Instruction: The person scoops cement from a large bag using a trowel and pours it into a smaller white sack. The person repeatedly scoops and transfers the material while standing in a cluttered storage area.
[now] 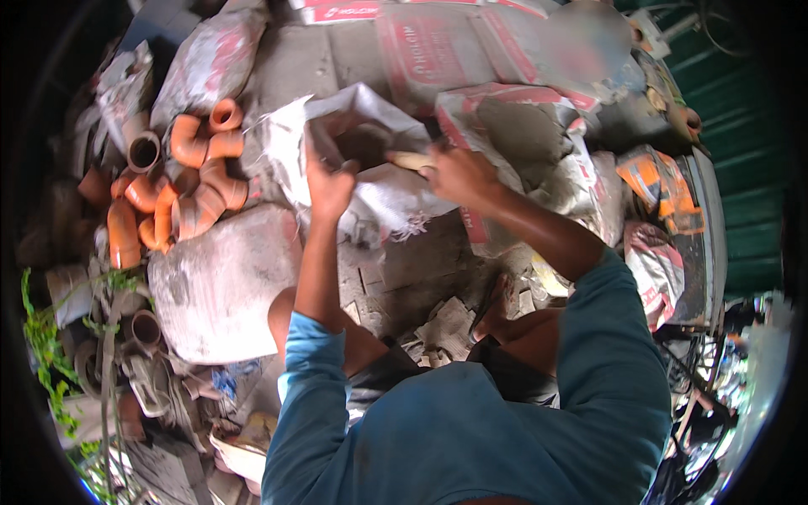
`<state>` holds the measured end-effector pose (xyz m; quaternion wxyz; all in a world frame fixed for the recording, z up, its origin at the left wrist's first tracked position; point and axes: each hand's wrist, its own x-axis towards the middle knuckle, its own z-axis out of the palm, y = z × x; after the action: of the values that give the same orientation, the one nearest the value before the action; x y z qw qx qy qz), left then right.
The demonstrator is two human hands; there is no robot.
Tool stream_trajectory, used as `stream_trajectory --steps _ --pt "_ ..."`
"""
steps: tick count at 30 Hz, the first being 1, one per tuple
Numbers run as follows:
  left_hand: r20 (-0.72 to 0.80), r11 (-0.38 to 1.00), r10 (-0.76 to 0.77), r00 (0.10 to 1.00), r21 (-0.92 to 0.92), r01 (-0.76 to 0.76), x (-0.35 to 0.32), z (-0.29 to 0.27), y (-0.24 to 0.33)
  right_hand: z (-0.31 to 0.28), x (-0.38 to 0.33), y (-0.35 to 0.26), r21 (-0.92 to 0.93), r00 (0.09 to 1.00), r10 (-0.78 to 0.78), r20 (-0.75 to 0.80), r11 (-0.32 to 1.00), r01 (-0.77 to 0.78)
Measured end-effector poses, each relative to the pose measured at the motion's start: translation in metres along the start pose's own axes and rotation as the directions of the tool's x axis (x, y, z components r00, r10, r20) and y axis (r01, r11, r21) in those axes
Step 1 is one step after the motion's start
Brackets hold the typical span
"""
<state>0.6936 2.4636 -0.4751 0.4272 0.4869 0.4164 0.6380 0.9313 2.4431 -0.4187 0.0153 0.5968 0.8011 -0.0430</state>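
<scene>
An open white woven sack (404,198) stands in front of me, with grey powder (364,145) inside. My left hand (331,181) is closed on its near left rim. My right hand (461,175) is wrapped round a pale wooden handle (410,160) that points left over the sack's mouth. The working end of this tool is too dark to make out, so its kind does not show. Just right of the white sack, an open red-and-white cement bag (471,231) is filled with grey powder (518,130), close to my right hand.
Orange pipe elbows (198,210) are heaped at the left. A full pale sack (227,282) lies by my left knee. Stacked cement bags (417,55) rise at the back. An orange bag (661,189) sits at the right, before a green corrugated wall (732,168). Torn paper (446,328) lies between my feet.
</scene>
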Motion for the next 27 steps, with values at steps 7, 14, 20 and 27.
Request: stream_trajectory --steps 7,14,20,27 --pt "-0.001 0.996 -0.087 0.996 -0.02 0.087 0.005 -0.024 -0.017 -0.018 -0.04 0.057 0.011 0.977 0.078 -0.198 0.997 -0.078" --pt "0.02 0.994 -0.109 0.994 -0.03 0.109 -0.001 -0.018 -0.018 0.004 -0.094 0.207 0.816 0.852 0.433 0.296 0.349 -0.461" --pt "-0.048 0.995 -0.098 0.994 0.031 0.1 -0.002 -0.015 -0.023 0.065 -0.097 0.267 0.623 0.773 0.065 0.631 -0.636 -0.456" --pt "-0.069 0.994 -0.033 0.997 0.101 0.04 -0.001 -0.011 -0.026 0.101 -0.079 0.305 0.318 0.739 -0.235 0.631 -0.791 -0.523"
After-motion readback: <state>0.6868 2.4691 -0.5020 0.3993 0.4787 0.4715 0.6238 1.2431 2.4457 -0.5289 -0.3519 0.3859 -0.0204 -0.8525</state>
